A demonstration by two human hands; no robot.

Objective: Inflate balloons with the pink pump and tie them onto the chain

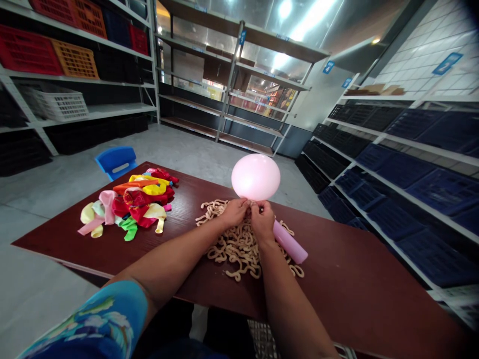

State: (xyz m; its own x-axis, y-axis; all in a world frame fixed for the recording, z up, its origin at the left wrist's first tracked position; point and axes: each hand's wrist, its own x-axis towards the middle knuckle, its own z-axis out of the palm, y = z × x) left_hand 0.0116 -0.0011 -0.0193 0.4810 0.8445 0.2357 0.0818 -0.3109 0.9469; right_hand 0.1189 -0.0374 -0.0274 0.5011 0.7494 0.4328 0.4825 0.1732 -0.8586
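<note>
A round, inflated pink balloon [256,176] stands above the far edge of the table. My left hand [236,211] and my right hand [262,219] meet at its lower end, both with fingers pinched on its neck. Under and around my hands lies a heap of beige, curly rope-like pieces [239,249]. A pink-purple cylinder [290,242] lies on the right part of that heap, beside my right wrist. Fine detail at the balloon's neck is hidden by my fingers.
On the left of the dark red table [337,279] is a pile of uninflated, many-coloured balloons [140,202]. A blue chair [117,160] stands beyond the table's left side. Shelves with crates [75,59] line the left, and dark bins [396,199] fill the right racks.
</note>
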